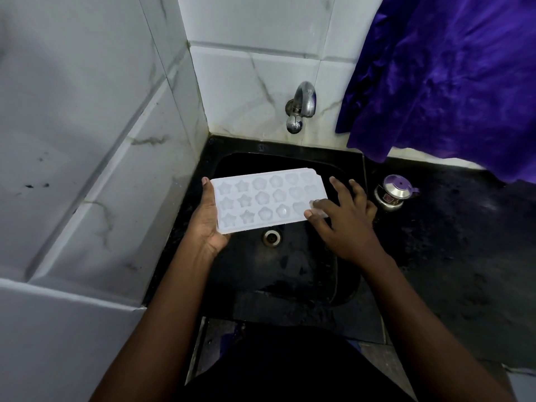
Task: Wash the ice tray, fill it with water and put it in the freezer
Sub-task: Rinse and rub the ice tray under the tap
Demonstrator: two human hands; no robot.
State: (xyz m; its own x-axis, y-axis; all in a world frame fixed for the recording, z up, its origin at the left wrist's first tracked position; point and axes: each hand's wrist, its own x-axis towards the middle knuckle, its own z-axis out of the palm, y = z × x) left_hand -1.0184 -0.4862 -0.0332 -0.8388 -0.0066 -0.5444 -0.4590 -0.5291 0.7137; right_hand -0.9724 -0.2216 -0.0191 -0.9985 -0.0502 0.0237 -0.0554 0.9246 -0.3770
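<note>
A white ice tray (268, 198) with star, flower and heart moulds is held level over the black sink (290, 274). My left hand (207, 221) grips its left short edge, thumb on top. My right hand (343, 219) rests at the tray's right end with fingers spread; something small, pale and translucent lies under its thumb and forefinger at the tray's near right corner. The moulds look empty. A chrome tap (301, 107) juts from the tiled wall above the sink, and no water runs from it.
The drain (272, 237) lies under the tray's near edge. A small steel pot with a purple lid (393, 192) stands on the black counter (452, 256) to the right. Purple cloth (441, 74) hangs at upper right. White tiled walls (87, 140) close the left and back.
</note>
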